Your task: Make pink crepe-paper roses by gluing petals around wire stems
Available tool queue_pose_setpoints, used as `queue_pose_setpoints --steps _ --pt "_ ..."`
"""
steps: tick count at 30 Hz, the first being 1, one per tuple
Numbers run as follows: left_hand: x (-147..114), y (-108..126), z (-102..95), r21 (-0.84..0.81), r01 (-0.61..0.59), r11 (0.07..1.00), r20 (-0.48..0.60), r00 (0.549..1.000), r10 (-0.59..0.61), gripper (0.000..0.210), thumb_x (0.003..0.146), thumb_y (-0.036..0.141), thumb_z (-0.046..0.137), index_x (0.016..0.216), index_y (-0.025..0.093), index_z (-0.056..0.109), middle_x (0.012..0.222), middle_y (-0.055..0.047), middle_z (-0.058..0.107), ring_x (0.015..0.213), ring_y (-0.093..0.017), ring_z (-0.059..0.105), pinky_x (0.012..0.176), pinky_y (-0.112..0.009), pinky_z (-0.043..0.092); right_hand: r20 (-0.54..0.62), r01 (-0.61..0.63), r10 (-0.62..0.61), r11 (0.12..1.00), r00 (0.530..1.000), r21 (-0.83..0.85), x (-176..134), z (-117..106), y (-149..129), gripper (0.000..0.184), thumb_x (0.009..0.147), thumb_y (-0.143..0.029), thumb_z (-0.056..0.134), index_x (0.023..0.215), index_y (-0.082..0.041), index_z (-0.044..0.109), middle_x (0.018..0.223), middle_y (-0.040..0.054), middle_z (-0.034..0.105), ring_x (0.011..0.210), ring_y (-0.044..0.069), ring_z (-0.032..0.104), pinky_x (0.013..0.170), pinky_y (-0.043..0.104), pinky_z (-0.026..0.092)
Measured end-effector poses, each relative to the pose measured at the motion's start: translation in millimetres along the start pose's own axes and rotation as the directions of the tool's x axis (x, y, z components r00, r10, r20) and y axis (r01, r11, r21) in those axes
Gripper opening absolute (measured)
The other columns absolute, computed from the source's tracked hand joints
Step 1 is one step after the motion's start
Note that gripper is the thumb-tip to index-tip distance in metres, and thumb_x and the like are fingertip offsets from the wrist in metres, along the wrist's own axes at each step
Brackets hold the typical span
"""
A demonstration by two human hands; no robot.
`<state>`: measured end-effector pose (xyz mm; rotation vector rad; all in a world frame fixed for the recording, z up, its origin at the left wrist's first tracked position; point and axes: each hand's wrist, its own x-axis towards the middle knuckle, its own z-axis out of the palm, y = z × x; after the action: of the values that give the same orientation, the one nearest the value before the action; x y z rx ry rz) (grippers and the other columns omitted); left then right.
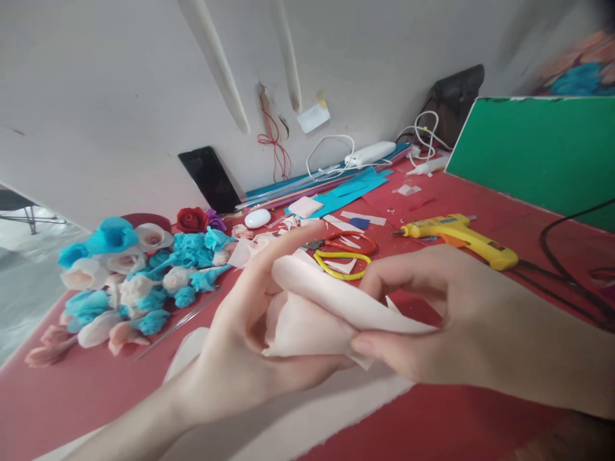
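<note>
Both hands pinched a pale pink paper petal (317, 307) — left hand (250, 333) cupped it, right hand (461, 326) gripped its edge — above the counter's (432, 422) near edge.

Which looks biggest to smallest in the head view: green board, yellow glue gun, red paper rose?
1. green board
2. yellow glue gun
3. red paper rose
The rose lies farther back, so its rank versus the gun is unsure.

paper flowers (129, 275) left, scissors (343, 253) centre, glue gun (456, 237) right

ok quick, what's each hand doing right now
Left hand: closed around the pale pink paper piece.
Right hand: pinching the same paper piece between thumb and fingers.
</note>
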<state>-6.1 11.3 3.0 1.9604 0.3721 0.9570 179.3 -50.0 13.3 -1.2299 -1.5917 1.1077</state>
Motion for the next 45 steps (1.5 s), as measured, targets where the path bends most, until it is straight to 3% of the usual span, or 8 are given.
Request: queue_pose_setpoints --steps 3,6,13,20,25,29,38,45 --pt "-0.3 -1.4 -0.3 0.037 -0.001 0.999 0.011 1.0 0.001 0.074 0.068 0.019 0.075 0.131 0.033 0.039 0.084 0.002 0.064 0.05 -0.011 0.06 0.056 -0.031 0.063 -0.009 0.034 -0.034 0.999 0.999 -0.022 -0.4 -0.8 -0.6 0.012 0.068 -0.022 0.07 0.062 -0.022 0.059 0.059 -0.01 0.057 0.054 0.005 0.052 0.043 0.008 0.036" --pt "-0.9 -3.0 0.0 0.076 -0.011 0.997 0.0 1.0 0.011 0.074 0.065 0.017 0.078 0.127 0.032 0.042 0.103 -0.002 0.061 0.071 -0.017 0.066 0.058 -0.027 0.063 0.02 0.019 -0.019 1.0 1.0 -0.01 -0.2 -1.9 -3.4 0.013 0.068 -0.021 0.069 0.06 -0.02 0.059 0.057 -0.01 0.055 0.052 0.003 0.049 0.044 0.008 0.034" --pt "-2.7 -5.0 -0.7 0.193 -0.132 0.972 -0.059 0.988 0.146 0.067 0.057 0.006 0.08 0.111 0.024 0.044 0.092 -0.003 0.062 0.074 -0.018 0.065 0.056 -0.027 0.06 0.102 -0.114 0.109 0.993 0.989 0.043 4.2 -5.1 -6.3 0.013 0.071 -0.023 0.067 0.064 -0.019 0.057 0.06 -0.0078 0.054 0.057 0.004 0.048 0.047 0.008 0.035" --pt "-9.8 -10.4 -4.1 0.354 -0.085 0.931 -0.039 0.994 0.105 0.067 0.059 0.015 0.08 0.112 0.025 0.041 0.107 -0.006 0.058 0.093 -0.024 0.063 0.079 -0.039 0.056 0.224 -0.22 0.194 0.971 0.955 0.097 7.2 -8.3 -3.7 0.014 0.077 -0.024 0.063 0.067 -0.017 0.056 0.067 -0.0054 0.056 0.06 0.006 0.049 0.048 0.013 0.033" --pt "2.9 -3.9 -5.6 0.374 -0.24 0.896 0.118 0.97 0.211 0.041 0.066 0.012 0.076 0.099 0.02 0.054 0.092 0.001 0.066 0.079 -0.013 0.062 0.071 -0.026 0.054 0.304 -0.255 0.213 0.961 0.929 0.105 11.9 -11.5 1.7 0.009 0.075 -0.023 0.064 0.071 -0.017 0.059 0.068 -0.0054 0.055 0.062 0.006 0.048 0.05 0.012 0.033" --pt "12.0 1.8 -4.9 0.442 -0.313 0.841 0.216 0.947 0.239 0.016 0.07 0.012 0.072 0.079 0.019 0.062 0.077 0.004 0.067 0.07 -0.012 0.06 0.071 -0.03 0.051 0.307 -0.257 0.228 0.965 0.924 0.057 14.8 -13.3 4.4 0.01 0.075 -0.024 0.064 0.07 -0.017 0.059 0.064 -0.0061 0.052 0.057 0.005 0.045 0.046 0.012 0.03" --pt "13.7 2.6 -5.9 0.428 -0.375 0.822 0.229 0.925 0.303 0.013 0.07 0.009 0.07 0.078 0.016 0.062 0.074 0.001 0.063 0.067 -0.011 0.058 0.071 -0.03 0.05 0.249 -0.184 0.164 0.981 0.955 0.059 10.9 -14.3 1.1 0.01 0.074 -0.02 0.064 0.067 -0.017 0.057 0.059 -0.007 0.05 0.051 0.002 0.041 0.04 0.007 0.026" --pt "14.5 1.3 -8.7 0.463 -0.427 0.777 0.256 0.903 0.344 0.012 0.073 0.009 0.067 0.08 0.018 0.062 0.076 0.001 0.063 0.068 -0.011 0.059 0.083 -0.035 0.048 0.233 -0.135 0.127 0.991 0.964 0.019 6.0 -14.7 3.0 0.01 0.076 -0.028 0.065 0.072 -0.02 0.06 0.068 -0.0074 0.057 0.064 0.005 0.052 0.048 0.008 0.037"
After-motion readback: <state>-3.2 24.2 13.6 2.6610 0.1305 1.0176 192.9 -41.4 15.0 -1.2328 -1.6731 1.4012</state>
